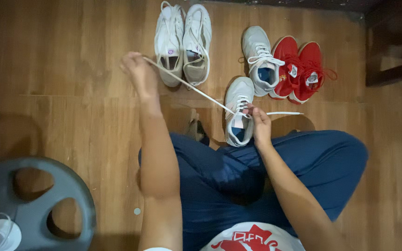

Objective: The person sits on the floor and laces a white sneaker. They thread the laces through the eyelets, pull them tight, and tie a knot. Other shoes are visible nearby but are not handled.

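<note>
Grey weight plate (33, 204) nearest; hands pull white lace (196, 89) from grey sneaker (238, 111).

A grey-white sneaker (238, 111) stands upright on the wood floor, its white lace (189, 85) pulled taut leftward

head cam | straight down, close | lap, hands, shoes on floor (70, 69)

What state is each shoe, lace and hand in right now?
Grey shoe: upright on the floor, being laced.
Lace: pulled taut.
Left hand: pinching the lace end.
Right hand: gripping the lace at the shoe.
Second grey shoe: laced.
White pair: laces loose.
Red pair: side by side, laced.
</note>
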